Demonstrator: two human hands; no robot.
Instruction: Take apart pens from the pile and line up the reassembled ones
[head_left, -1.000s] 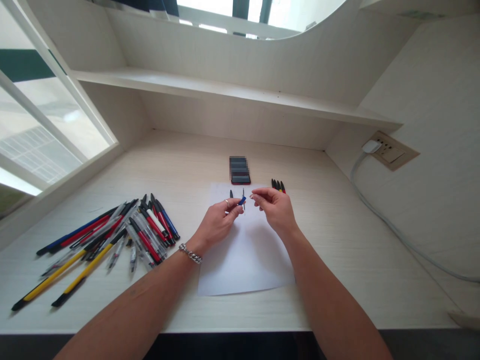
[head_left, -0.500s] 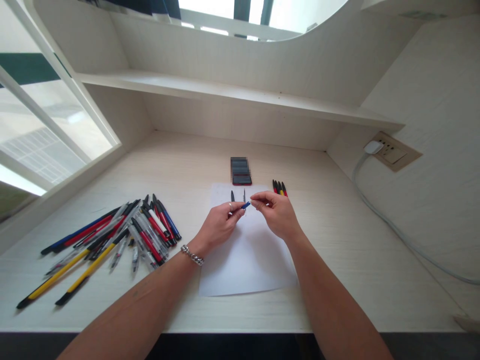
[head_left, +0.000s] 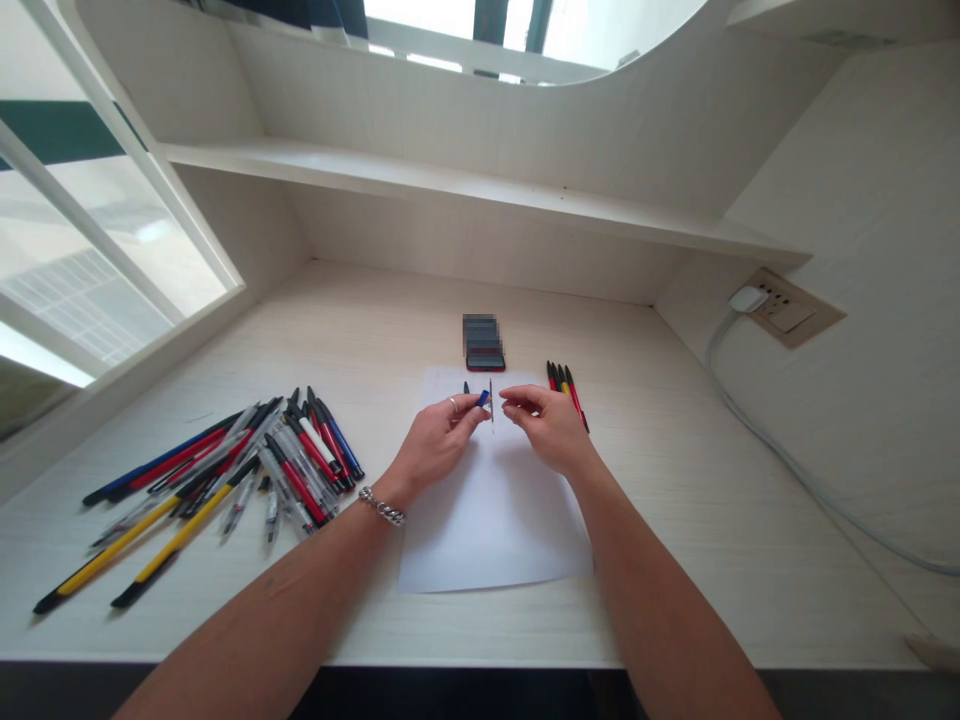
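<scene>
While the left hand (head_left: 439, 440) pinches a small blue pen part (head_left: 483, 398) between thumb and fingertips above the white paper (head_left: 495, 530), the right hand (head_left: 553, 425) sits just beside it, thumb and forefinger nearly together, though whether they grip anything tiny cannot be told. A slim pen refill (head_left: 492, 388) lies between the hands, with 4 black-ended pens (head_left: 564, 383) partly behind the right.

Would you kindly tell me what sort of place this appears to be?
Probably a desk nook in a home or dormitory: a long, pale wooden shelf runs above the pale wooden desktop, and a beige rectangular wall socket holds a white plug.
</scene>
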